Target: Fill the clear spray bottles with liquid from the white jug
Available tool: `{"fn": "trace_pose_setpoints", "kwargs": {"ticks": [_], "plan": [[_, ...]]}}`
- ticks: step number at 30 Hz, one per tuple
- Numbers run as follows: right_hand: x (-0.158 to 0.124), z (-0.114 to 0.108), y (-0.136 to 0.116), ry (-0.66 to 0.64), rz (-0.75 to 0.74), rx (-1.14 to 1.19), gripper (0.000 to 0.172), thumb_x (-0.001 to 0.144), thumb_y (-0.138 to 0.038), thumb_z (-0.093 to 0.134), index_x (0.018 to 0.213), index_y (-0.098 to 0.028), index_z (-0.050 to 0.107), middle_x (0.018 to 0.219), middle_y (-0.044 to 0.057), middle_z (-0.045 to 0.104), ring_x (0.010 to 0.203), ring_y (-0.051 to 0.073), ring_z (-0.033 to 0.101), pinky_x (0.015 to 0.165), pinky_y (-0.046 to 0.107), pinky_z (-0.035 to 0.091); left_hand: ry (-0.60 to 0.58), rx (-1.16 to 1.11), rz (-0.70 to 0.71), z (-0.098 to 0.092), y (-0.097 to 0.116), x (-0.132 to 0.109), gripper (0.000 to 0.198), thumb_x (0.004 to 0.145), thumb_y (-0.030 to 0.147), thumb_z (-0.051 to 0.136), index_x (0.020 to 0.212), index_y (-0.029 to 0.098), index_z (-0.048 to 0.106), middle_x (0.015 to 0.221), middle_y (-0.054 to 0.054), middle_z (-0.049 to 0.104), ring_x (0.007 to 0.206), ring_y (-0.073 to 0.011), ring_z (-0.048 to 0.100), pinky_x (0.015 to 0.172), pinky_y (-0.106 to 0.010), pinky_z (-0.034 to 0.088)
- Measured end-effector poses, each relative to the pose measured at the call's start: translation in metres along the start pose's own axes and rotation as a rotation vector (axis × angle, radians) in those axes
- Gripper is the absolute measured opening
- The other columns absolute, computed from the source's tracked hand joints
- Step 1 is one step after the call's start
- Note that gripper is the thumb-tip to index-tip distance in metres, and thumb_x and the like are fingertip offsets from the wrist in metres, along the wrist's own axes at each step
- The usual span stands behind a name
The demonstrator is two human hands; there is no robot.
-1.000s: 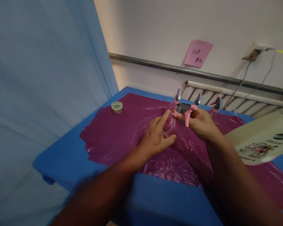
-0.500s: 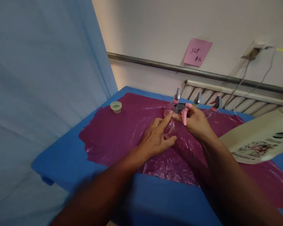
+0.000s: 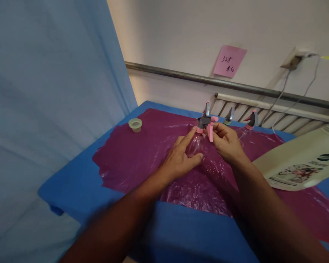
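Note:
A clear spray bottle (image 3: 196,145) with a dark grey and pink trigger head (image 3: 204,122) stands upright between my hands. My left hand (image 3: 178,159) grips the bottle from the left, its index finger by the pink collar and its thumb across the front. On the other side, the curled fingers of my right hand (image 3: 227,141) are closed at the pink trigger; their tips are partly hidden behind it. Behind are more spray bottles: a grey and pink sprayer head (image 3: 207,109), one with a green collar (image 3: 229,116) and one with a pink collar (image 3: 252,119).
Crumpled purple plastic sheeting (image 3: 142,157) covers much of the blue table (image 3: 71,175). A small translucent cup (image 3: 135,124) sits at the back left. To the right lies a large pale jug (image 3: 298,160). A metal pipe (image 3: 181,74) and radiator (image 3: 241,102) run along the wall.
The trigger head has shifted slightly left and its pink collar now shows. My right hand's fingers have moved from the collar to the trigger's right side. My left hand stays around the bottle.

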State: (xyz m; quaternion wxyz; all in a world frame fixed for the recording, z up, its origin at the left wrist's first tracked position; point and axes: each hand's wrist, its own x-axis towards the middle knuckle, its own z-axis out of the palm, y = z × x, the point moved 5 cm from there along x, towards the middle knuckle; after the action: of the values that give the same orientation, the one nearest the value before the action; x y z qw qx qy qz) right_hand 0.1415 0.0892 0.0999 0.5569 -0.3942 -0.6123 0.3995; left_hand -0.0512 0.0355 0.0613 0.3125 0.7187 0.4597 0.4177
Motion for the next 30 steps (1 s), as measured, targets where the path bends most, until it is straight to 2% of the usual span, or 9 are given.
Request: {"fn": "trace_pose_setpoints", "kwargs": {"ticks": [4, 9, 14, 18, 24, 30], "plan": [[0.001, -0.003, 0.006, 0.007, 0.035, 0.086, 0.045, 0.077, -0.061, 0.104, 0.095, -0.029, 0.077, 0.087, -0.001, 0.077, 0.076, 0.017, 0.064, 0.077, 0.033, 0.057, -0.041, -0.028, 0.029, 0.001, 0.005, 0.000, 0.101, 0.098, 0.037, 0.083, 0.186, 0.048, 0.035, 0.148, -0.008, 0.069, 0.127, -0.0336, 0.073, 0.117, -0.060, 0.061], [0.001, -0.001, 0.009, -0.051, 0.061, 0.173, 0.050, 0.075, -0.061, 0.107, 0.100, -0.030, 0.076, 0.093, -0.002, 0.077, 0.082, 0.018, 0.067, 0.086, 0.035, 0.061, -0.067, -0.055, 0.044, 0.002, 0.008, 0.000, 0.099, 0.098, 0.038, 0.082, 0.186, 0.043, 0.037, 0.152, -0.011, 0.069, 0.130, -0.0358, 0.071, 0.116, -0.060, 0.062], [0.000, 0.003, 0.014, -0.036, 0.071, 0.172, 0.056, 0.074, -0.067, 0.106, 0.105, -0.029, 0.079, 0.099, 0.000, 0.080, 0.089, 0.020, 0.073, 0.093, 0.039, 0.064, -0.042, -0.045, 0.058, 0.003, 0.008, -0.001, 0.099, 0.097, 0.035, 0.082, 0.186, 0.041, 0.038, 0.154, -0.013, 0.069, 0.132, -0.0364, 0.071, 0.121, -0.063, 0.060], [-0.001, 0.011, 0.022, 0.006, 0.107, 0.235, 0.058, 0.068, -0.066, 0.109, 0.103, -0.029, 0.081, 0.098, 0.002, 0.085, 0.092, 0.023, 0.078, 0.095, 0.042, 0.067, -0.015, 0.011, 0.052, 0.002, 0.006, -0.002, 0.100, 0.098, 0.038, 0.082, 0.186, 0.045, 0.035, 0.160, -0.011, 0.066, 0.137, -0.0386, 0.069, 0.121, -0.065, 0.059], [-0.001, 0.014, 0.023, 0.053, 0.088, 0.206, 0.060, 0.063, -0.062, 0.112, 0.104, -0.029, 0.083, 0.100, 0.003, 0.087, 0.096, 0.024, 0.080, 0.098, 0.043, 0.067, -0.003, 0.169, 0.077, 0.003, 0.002, -0.003, 0.103, 0.100, 0.042, 0.077, 0.188, 0.050, 0.025, 0.144, -0.007, 0.065, 0.128, -0.0334, 0.067, 0.115, -0.059, 0.059], [-0.003, 0.012, 0.029, 0.091, 0.109, 0.160, 0.064, 0.063, -0.067, 0.110, 0.101, -0.026, 0.078, 0.094, 0.002, 0.082, 0.085, 0.019, 0.073, 0.091, 0.040, 0.064, -0.034, 0.236, 0.064, 0.006, 0.001, -0.002, 0.100, 0.099, 0.044, 0.077, 0.187, 0.045, 0.030, 0.133, -0.007, 0.064, 0.115, -0.0305, 0.067, 0.104, -0.052, 0.061]]}}
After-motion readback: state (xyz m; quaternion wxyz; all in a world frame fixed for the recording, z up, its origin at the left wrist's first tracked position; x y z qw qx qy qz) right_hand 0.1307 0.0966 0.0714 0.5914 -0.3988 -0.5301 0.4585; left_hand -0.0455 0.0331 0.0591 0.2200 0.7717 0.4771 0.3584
